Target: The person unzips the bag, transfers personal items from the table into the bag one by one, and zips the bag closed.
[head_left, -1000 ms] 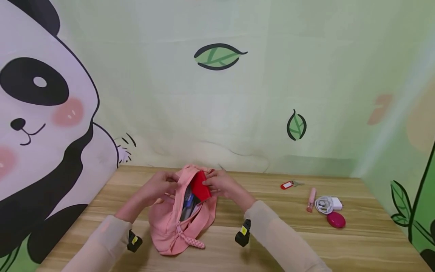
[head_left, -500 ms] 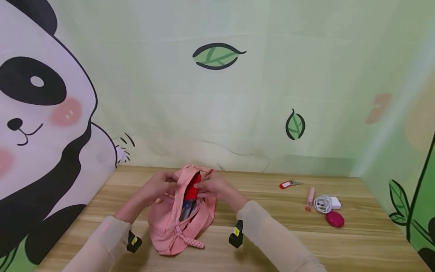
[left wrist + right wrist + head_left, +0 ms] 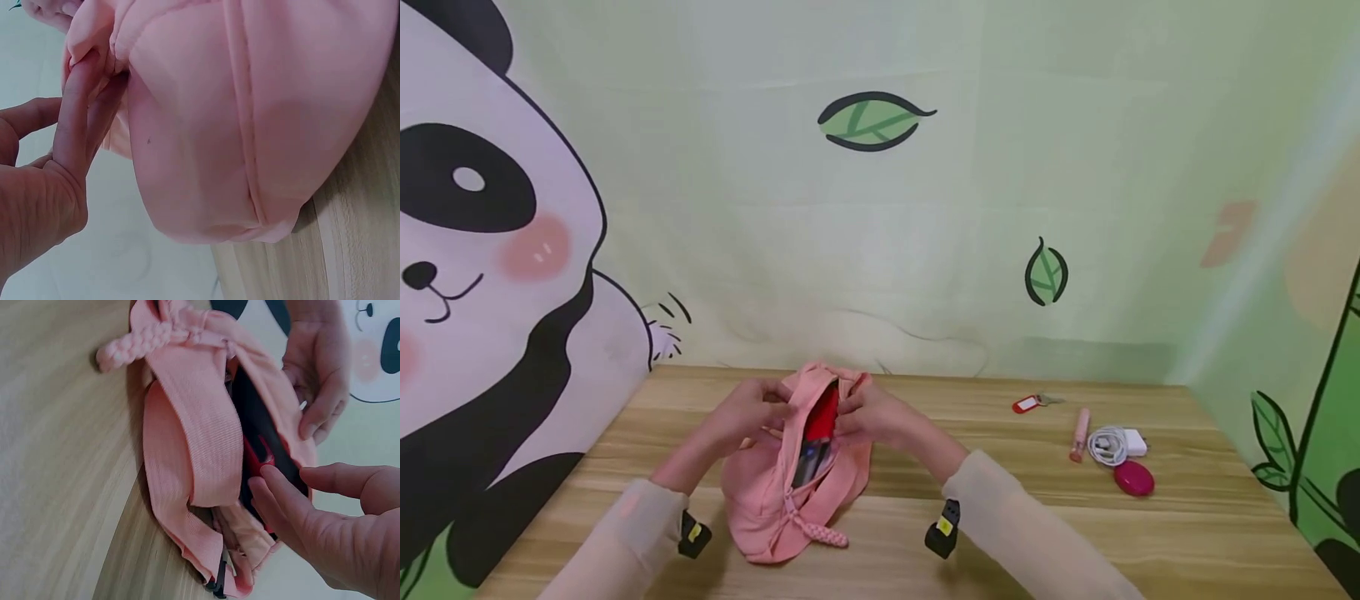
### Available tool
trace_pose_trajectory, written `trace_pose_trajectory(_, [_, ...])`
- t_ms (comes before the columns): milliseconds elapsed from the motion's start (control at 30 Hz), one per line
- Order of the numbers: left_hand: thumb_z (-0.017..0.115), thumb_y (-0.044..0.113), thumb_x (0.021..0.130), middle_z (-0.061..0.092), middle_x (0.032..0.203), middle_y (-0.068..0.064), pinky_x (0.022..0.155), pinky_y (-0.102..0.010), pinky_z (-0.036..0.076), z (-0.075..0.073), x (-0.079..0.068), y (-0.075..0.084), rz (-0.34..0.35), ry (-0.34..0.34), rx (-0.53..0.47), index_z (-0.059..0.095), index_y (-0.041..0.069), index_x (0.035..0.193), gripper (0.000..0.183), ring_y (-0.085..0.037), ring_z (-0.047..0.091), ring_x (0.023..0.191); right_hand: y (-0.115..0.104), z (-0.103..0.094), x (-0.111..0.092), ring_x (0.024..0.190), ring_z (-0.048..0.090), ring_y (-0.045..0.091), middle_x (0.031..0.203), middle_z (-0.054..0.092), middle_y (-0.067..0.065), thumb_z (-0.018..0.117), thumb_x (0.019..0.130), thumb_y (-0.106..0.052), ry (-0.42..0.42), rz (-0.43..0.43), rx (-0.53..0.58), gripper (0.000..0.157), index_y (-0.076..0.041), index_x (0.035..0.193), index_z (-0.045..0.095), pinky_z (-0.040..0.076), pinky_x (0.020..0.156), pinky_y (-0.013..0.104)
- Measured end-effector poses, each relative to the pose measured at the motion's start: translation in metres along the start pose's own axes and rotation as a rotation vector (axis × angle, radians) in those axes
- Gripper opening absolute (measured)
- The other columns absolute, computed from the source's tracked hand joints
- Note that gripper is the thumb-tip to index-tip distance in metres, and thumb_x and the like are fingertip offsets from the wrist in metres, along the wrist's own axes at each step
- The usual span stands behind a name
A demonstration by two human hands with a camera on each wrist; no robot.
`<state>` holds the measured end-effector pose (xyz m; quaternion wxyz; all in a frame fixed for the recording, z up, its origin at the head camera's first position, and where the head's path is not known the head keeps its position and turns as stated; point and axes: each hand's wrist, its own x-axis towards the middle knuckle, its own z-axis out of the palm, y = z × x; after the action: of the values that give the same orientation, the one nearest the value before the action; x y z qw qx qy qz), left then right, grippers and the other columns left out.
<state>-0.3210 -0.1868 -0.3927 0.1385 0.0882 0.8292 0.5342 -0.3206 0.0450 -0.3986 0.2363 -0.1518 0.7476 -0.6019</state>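
Note:
A pink fabric bag (image 3: 760, 500) lies on the table with its zipped mouth spread apart. Its zipper carries a braided pull (image 3: 823, 533). My left hand (image 3: 748, 417) pinches the edge of the opening; the left wrist view shows its fingers (image 3: 78, 119) gripping the cloth. At the far end of the mouth, my right hand (image 3: 880, 412) has its fingertips in the opening, against a red flat item (image 3: 822, 417). In the right wrist view its fingers (image 3: 290, 494) are extended, with the thumb apart. A dark, partly clear item (image 3: 811, 462) shows inside the bag, mostly hidden.
Right of the bag lie a key with a red tag (image 3: 1026, 404), a slim pink tube (image 3: 1079, 435), a coiled white cable (image 3: 1108, 447) with a charger plug (image 3: 1137, 442), and a magenta oval case (image 3: 1134, 478). A printed panda backdrop stands behind the wooden table (image 3: 970, 517).
The red item has gone deeper into the bag, and less of it shows. My right hand first moved left into the mouth, then back slightly. My left hand keeps its hold.

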Motion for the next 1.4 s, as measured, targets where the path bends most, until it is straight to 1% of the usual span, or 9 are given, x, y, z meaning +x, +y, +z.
trace_pose_trajectory(200, [0.062, 0.005, 0.098, 0.065, 0.103, -0.020, 0.064, -0.039, 0.062, 0.006, 0.000, 0.007, 0.002, 0.022, 0.048, 0.059, -0.011, 0.119, 0.026, -0.023, 0.068, 0.076, 0.001, 0.007, -0.002, 0.106, 0.067, 0.027, 0.135, 0.054, 0.033, 0.050, 0.100, 0.009, -0.083, 0.073, 0.203, 0.049, 0.018, 0.146, 0.037, 0.052, 0.100, 0.040])
trace_pose_trajectory(333, [0.063, 0.007, 0.098, 0.065, 0.103, -0.020, 0.063, -0.039, 0.062, 0.011, 0.000, 0.010, 0.024, 0.013, 0.060, 0.059, -0.011, 0.120, 0.029, -0.022, 0.068, 0.075, 0.004, 0.009, -0.007, 0.132, 0.053, 0.040, 0.148, 0.044, 0.032, 0.047, 0.102, 0.006, -0.105, 0.077, 0.215, 0.056, 0.015, 0.152, 0.025, 0.044, 0.109, 0.047])
trace_pose_trajectory(533, [0.061, 0.011, 0.101, 0.067, 0.109, -0.019, 0.073, -0.039, 0.061, 0.010, -0.006, 0.006, 0.104, 0.028, 0.131, 0.063, -0.008, 0.122, 0.028, -0.025, 0.068, 0.091, 0.003, 0.001, -0.030, 0.123, 0.061, 0.039, 0.139, 0.055, 0.030, 0.051, 0.100, 0.002, -0.147, -0.049, -0.036, 0.045, 0.012, 0.144, 0.044, 0.051, 0.102, 0.046])
trace_pose_trajectory(667, [0.065, 0.008, 0.098, 0.067, 0.119, -0.019, 0.082, -0.042, 0.060, 0.007, -0.018, 0.005, 0.202, 0.049, 0.325, 0.064, -0.003, 0.122, 0.026, -0.034, 0.067, 0.107, 0.006, 0.008, -0.044, 0.094, 0.069, 0.017, 0.113, 0.071, 0.016, 0.057, 0.097, 0.002, -0.180, -0.196, -0.344, 0.030, 0.006, 0.126, 0.064, 0.058, 0.081, 0.030])
trace_pose_trajectory(800, [0.068, 0.008, 0.097, 0.059, 0.135, -0.022, 0.098, -0.053, 0.052, 0.006, -0.032, 0.007, 0.311, -0.048, 0.551, 0.055, -0.002, 0.136, 0.042, -0.042, 0.058, 0.124, 0.017, 0.023, -0.054, 0.079, 0.061, -0.001, 0.095, 0.074, -0.002, 0.065, 0.095, -0.002, -0.182, -0.310, -0.679, 0.019, -0.006, 0.111, 0.075, 0.049, 0.070, 0.016])
trace_pose_trajectory(933, [0.072, 0.008, 0.093, 0.046, 0.149, -0.027, 0.107, -0.059, 0.042, 0.002, -0.043, 0.004, 0.398, -0.167, 0.672, 0.040, -0.006, 0.148, 0.065, -0.045, 0.044, 0.137, 0.023, 0.040, -0.061, 0.085, 0.060, -0.006, 0.096, 0.073, -0.009, 0.070, 0.094, -0.009, -0.206, -0.330, -0.882, 0.017, -0.011, 0.109, 0.076, 0.048, 0.076, 0.011])
trace_pose_trajectory(1100, [0.068, -0.003, 0.083, 0.030, 0.158, -0.032, 0.115, -0.065, 0.026, -0.001, -0.048, -0.003, 0.486, -0.290, 0.810, 0.027, -0.012, 0.153, 0.081, -0.053, 0.027, 0.145, 0.025, 0.053, -0.065, 0.079, 0.059, -0.005, 0.091, 0.070, -0.011, 0.074, 0.092, -0.013, -0.236, -0.337, -0.962, 0.014, -0.013, 0.106, 0.075, 0.046, 0.072, 0.009])
trace_pose_trajectory(1233, [0.066, -0.008, 0.074, 0.014, 0.164, -0.029, 0.117, -0.067, 0.015, -0.001, -0.048, -0.008, 0.451, -0.377, 0.811, 0.017, -0.009, 0.157, 0.096, -0.055, 0.006, 0.149, 0.028, 0.059, -0.066, 0.065, 0.045, -0.002, 0.073, 0.054, -0.014, 0.079, 0.087, -0.017, -0.270, -0.350, -1.024, 0.011, -0.016, 0.094, 0.070, 0.036, 0.059, 0.011])
trace_pose_trajectory(1400, [0.075, 0.006, 0.078, 0.007, 0.166, -0.028, 0.117, -0.066, 0.017, 0.000, -0.045, -0.012, 0.435, -0.443, 0.826, 0.011, -0.006, 0.159, 0.104, -0.053, 0.003, 0.150, 0.034, 0.069, -0.066, 0.063, 0.038, 0.001, 0.070, 0.044, -0.013, 0.085, 0.080, -0.021, -0.251, -0.367, -1.105, 0.022, -0.019, 0.087, 0.064, 0.030, 0.055, 0.014])
